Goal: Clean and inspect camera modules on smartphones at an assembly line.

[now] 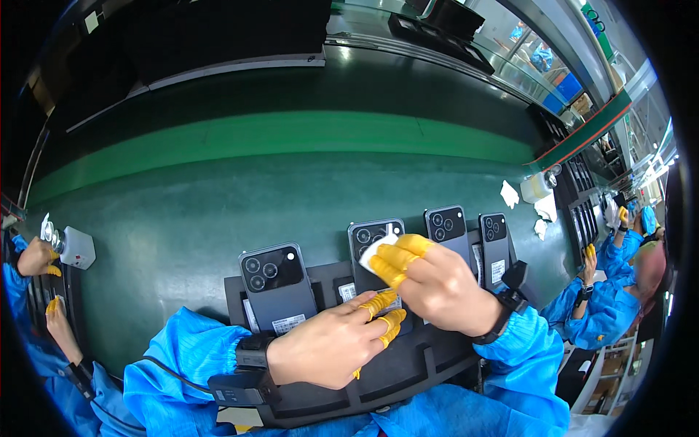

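Several dark grey smartphones stand in a black tray (393, 364) in front of me, camera ends away from me. My right hand (445, 291), with yellow finger cots, pinches a folded white wipe (371, 256) against the camera area of the second smartphone from the left (361, 277). Lower down, my left hand (328, 346), also in yellow cots, grips that phone's near end; its thumb is mostly hidden. To the left is another smartphone (295, 291) with a white label. Beyond my right hand stand a third smartphone (453, 244) and a fourth (496, 251).
A green work surface (182, 211) with a brighter green band (291, 135) lies beyond the tray. White bottles stand at left (78, 247) and right (536, 188), crumpled white wipes (510, 194) near the right one. Co-workers' hands show at left (36, 257) and right (588, 269).
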